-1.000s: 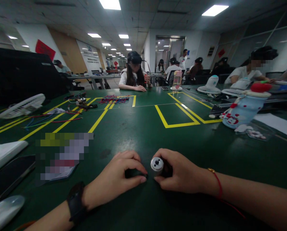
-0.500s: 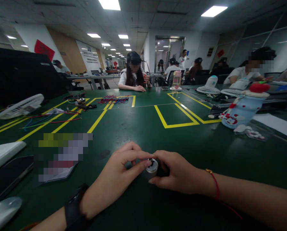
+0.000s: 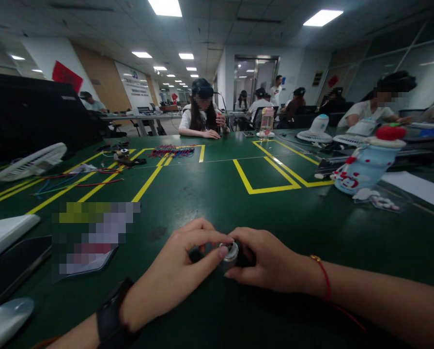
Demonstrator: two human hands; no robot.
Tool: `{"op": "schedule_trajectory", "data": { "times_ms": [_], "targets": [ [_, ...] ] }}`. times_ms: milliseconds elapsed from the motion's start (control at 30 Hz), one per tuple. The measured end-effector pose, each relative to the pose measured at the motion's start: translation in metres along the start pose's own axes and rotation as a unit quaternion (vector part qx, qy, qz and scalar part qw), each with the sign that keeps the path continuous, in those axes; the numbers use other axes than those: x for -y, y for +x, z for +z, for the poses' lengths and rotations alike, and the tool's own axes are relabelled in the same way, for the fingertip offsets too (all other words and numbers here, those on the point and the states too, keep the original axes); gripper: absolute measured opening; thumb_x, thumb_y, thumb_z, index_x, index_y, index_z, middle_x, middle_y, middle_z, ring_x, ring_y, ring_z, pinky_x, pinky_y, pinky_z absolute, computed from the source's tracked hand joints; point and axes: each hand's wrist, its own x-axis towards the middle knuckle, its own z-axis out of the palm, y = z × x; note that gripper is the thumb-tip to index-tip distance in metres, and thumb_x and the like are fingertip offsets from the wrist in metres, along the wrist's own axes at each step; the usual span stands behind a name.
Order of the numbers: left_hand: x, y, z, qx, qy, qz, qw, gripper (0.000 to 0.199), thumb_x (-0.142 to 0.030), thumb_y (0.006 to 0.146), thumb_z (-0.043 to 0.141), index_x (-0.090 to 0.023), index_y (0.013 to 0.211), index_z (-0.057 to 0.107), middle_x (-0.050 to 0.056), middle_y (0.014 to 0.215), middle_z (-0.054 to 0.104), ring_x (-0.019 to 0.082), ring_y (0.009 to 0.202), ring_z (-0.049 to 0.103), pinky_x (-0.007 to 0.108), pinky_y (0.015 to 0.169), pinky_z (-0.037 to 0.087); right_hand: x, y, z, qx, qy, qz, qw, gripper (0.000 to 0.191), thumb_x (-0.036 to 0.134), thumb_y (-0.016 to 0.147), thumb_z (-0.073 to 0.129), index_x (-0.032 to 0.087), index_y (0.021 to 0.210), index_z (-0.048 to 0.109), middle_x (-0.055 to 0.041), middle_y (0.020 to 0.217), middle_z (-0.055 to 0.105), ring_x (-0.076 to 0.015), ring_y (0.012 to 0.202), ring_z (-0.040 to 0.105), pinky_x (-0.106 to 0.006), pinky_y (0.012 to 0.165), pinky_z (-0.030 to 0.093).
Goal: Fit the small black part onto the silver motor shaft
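Note:
A small motor, a silver cylinder with a round end face, is held low over the green table in front of me. My right hand wraps round its right side, thumb below and fingers above. At the motor's end my left hand has its thumb and index finger closed together, the thumb tip on the end face. Anything tiny between those two fingertips is hidden. The motor's far part lies in the shadow of my right palm.
On the left lie loose wires, a white fan, a blurred sheet and a computer mouse. Wire bundles lie farther back. A blue bottle stands right. Across the table sits a person.
My left thumb and index finger have shifted slightly over the motor's end, and the end face looks a little different. My right hand keeps its hold.

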Motion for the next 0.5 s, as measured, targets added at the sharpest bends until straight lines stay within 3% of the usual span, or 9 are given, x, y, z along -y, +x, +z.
{"op": "schedule_trajectory", "data": {
  "times_ms": [333, 500],
  "targets": [
    [0.020, -0.004, -0.002, -0.017, -0.056, -0.077, 0.995, 0.021, -0.032, 0.092, 0.051, -0.024, 0.102, 0.068, 0.002, 0.088, 0.063, 0.018, 0.077, 0.057, 0.028, 0.067, 0.043, 0.001, -0.003, -0.001, -0.001, 0.024, 0.010, 1.000, 0.038, 0.029, 0.074, 0.071, 0.020, 0.108, 0.057, -0.0005, 0.088, 0.061, -0.0114, 0.065, 0.051, -0.023, 0.057, 0.038],
    [0.034, -0.003, -0.006, -0.080, -0.131, -0.173, 0.973, 0.023, -0.036, 0.088, 0.056, -0.023, 0.104, 0.068, -0.002, 0.070, 0.057, 0.015, 0.063, 0.051, 0.023, 0.056, 0.037, 0.002, -0.005, -0.001, -0.008, 0.029, 0.023, 0.999, 0.036, 0.024, 0.072, 0.069, 0.020, 0.105, 0.056, -0.0007, 0.086, 0.060, -0.0118, 0.065, 0.051, -0.023, 0.056, 0.038]
  ]
}}
